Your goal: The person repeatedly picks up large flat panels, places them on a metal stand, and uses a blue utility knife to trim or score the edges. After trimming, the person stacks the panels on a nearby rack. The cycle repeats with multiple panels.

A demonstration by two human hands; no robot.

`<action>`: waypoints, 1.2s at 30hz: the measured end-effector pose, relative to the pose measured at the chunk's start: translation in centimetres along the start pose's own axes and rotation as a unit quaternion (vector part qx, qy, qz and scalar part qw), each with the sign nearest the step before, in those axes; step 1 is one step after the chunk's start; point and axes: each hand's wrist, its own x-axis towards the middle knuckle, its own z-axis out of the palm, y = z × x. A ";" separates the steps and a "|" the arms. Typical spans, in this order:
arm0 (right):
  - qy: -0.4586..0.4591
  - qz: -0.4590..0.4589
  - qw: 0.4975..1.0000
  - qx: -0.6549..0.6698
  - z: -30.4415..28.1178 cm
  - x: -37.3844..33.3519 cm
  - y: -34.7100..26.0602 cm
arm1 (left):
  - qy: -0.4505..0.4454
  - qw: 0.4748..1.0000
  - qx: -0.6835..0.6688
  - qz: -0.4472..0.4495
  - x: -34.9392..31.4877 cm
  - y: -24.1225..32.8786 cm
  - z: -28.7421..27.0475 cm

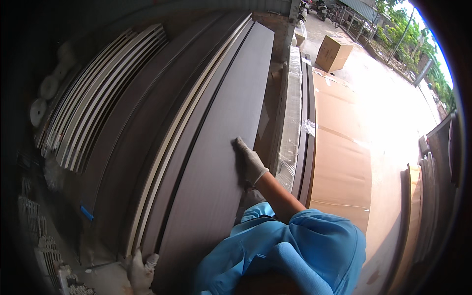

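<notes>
A long dark grey-brown panel (216,128) lies in front of me, running from the lower middle to the far top. My right hand (251,162), in a pale glove, rests on its face near the right edge with the fingers stretched out. Down at the lower left, my gloved left hand (141,273) is beside the near ends of the panels, thumb and fingers apart. Whether it touches a panel edge I cannot tell. Left of the front panel stand more dark panels (142,118), with pale edge strips (184,110) between them.
Several narrow white-edged boards (105,93) lean at the far left near white rolls (38,112). To my right are a plastic-wrapped stack (290,128) and a brown cardboard-covered stack (341,147). A cardboard box (334,52) stands beyond. More boards (413,216) lean at the right.
</notes>
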 end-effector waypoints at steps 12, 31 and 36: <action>0.023 0.077 0.997 -0.013 -5.7 12.2 -5.2 | -0.138 0.990 0.020 -0.031 12.2 8.7 4.5; 0.106 0.114 0.985 -0.070 -6.1 36.5 -18.2 | -0.150 0.983 -0.104 0.017 33.0 26.0 9.9; 0.118 0.093 0.983 -0.109 -7.4 44.9 -21.4 | -0.152 0.986 -0.070 0.014 39.5 30.9 11.9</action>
